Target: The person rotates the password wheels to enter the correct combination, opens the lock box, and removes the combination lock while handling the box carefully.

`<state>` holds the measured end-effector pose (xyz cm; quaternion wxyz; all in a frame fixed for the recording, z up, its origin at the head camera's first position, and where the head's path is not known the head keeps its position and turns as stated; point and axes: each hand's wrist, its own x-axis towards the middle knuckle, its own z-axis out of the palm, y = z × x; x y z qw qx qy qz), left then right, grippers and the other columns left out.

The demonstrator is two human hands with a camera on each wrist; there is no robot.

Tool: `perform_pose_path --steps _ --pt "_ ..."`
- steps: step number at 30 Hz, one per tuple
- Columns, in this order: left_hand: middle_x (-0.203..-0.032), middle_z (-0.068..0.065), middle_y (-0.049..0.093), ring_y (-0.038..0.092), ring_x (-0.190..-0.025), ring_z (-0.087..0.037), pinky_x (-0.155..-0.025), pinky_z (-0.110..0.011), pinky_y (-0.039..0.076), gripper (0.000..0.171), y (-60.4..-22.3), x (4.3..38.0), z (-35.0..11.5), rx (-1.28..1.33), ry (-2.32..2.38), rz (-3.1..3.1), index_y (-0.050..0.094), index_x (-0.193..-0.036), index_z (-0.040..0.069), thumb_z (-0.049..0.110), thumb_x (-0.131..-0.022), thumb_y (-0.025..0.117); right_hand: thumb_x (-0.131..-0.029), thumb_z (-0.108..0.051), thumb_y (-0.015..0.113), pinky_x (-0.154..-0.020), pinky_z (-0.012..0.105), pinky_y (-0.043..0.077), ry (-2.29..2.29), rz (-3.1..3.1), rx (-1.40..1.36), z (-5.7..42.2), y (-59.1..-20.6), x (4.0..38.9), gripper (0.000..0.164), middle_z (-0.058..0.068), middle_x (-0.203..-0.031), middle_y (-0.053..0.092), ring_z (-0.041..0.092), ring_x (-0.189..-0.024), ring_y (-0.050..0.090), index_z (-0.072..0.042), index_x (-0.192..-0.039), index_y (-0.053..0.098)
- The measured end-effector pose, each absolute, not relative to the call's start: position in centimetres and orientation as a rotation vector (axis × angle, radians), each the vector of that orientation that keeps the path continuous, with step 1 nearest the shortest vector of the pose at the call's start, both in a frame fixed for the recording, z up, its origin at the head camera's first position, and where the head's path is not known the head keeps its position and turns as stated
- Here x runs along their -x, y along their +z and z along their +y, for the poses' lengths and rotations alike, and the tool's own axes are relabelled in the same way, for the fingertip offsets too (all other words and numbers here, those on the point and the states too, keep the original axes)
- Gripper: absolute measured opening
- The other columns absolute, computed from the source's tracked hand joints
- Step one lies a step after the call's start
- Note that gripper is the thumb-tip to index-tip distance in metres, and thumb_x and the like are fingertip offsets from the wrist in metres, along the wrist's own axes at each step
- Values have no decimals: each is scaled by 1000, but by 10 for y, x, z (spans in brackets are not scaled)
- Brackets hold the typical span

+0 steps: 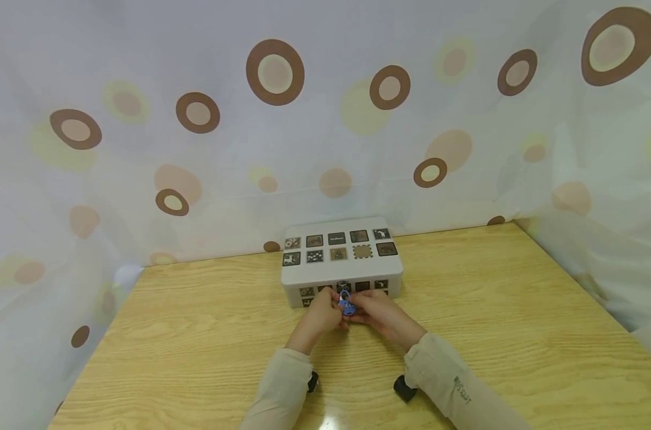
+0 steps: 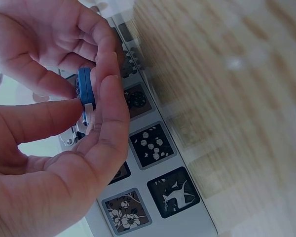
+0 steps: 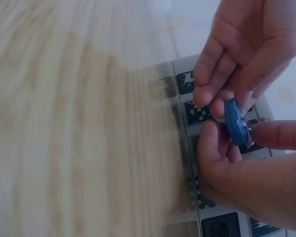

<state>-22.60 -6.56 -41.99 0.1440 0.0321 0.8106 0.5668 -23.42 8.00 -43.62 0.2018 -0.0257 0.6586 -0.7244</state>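
We saw the blue padlock between the left hand and right hand, the 2 about equally near, both pinching it with curled fingers. Its loop pointed far, toward the white box; we could not tell whether loop and box touched.

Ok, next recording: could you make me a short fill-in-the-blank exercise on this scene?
1. The left hand and right hand hold a small blue ____.
2. The white box rests on a wood-grained ____.
3. Dark lettering shows on the person's ____ sleeve.

Missing words: padlock; table; right.
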Motion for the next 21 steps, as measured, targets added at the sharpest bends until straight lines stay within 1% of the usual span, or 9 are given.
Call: perform_pose_path --steps 5,9,14,15,18,21 --pt "-77 -12 49 66 -67 -33 -64 -37 56 15 -420 226 -66 -100 1620 2359 43 -101 -5 -15 -90 43 -100 -4 44 -79 26 54 -2027 1842 80 80 -437 234 32 15 -98 60 10 -78 63 23 -116 49" --pt "-71 -11 49 66 -67 -36 -65 -38 57 15 -419 224 -66 -103 1648 2346 42 -101 -6 -16 -90 45 -98 -2 46 -77 25 54 -2023 1859 73 80 -440 234 29 12 -95 61 9 -77 63 22 -114 52" --pt "-76 -12 49 65 -66 -32 -67 -39 57 17 -418 221 -68 -101 1683 2313 41 -105 -8 -16 -90 43 -98 -1 48 -76 25 55 -2028 1861 96 77 -440 234 29 11 -93 62 9 -76 63 23 -114 52" --pt "-77 -12 49 65 -65 -30 -67 -39 57 19 -418 222 -69 -98 1689 2304 41 -106 -8 -16 -89 43 -97 -1 49 -75 24 55 -2031 1861 98 76 -440 234 30 11 -93 62 9 -76 64 23 -114 52" --pt "-79 -13 49 65 -66 -31 -68 -40 57 22 -418 222 -69 -109 1697 2298 41 -106 -8 -18 -86 42 -97 -1 49 -75 24 55 -2040 1864 93 76 -439 233 30 13 -95 62 9 -76 63 23 -115 52" --pt "-79 -12 48 65 -66 -29 -68 -40 57 24 -417 223 -67 -113 1684 2293 41 -106 -7 -19 -85 41 -97 0 48 -74 23 55 -2044 1869 69 76 -439 233 31 14 -98 61 9 -76 63 24 -117 50"
